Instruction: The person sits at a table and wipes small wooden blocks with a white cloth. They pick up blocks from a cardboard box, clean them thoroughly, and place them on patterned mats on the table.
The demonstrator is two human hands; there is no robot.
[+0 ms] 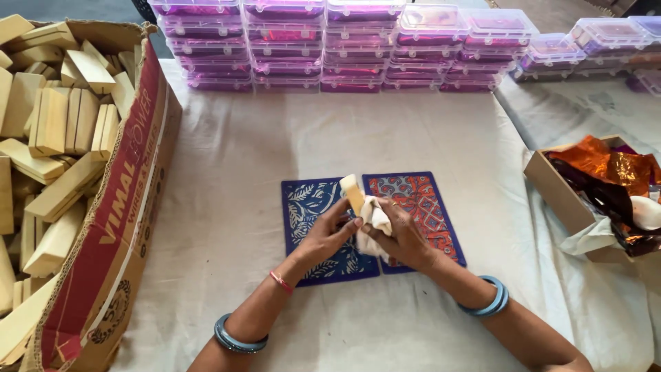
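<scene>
Your left hand [329, 234] grips one pale wooden block [352, 192] that sticks up just above your fingers, while your right hand [403, 234] presses a white cloth [372, 219] against it. Under both hands lie two patterned mats side by side on the counter [227, 172]: one blue mat [310, 207] beneath your left, one red mat [427, 207] beneath your right.

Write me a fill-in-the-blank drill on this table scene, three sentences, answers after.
1. The left hand holds a small wooden ____.
2. The right hand presses a white ____ against it.
3. Under the hands lie two patterned mats; the one on the left is ____ and white.

Missing words: block; cloth; blue
</scene>
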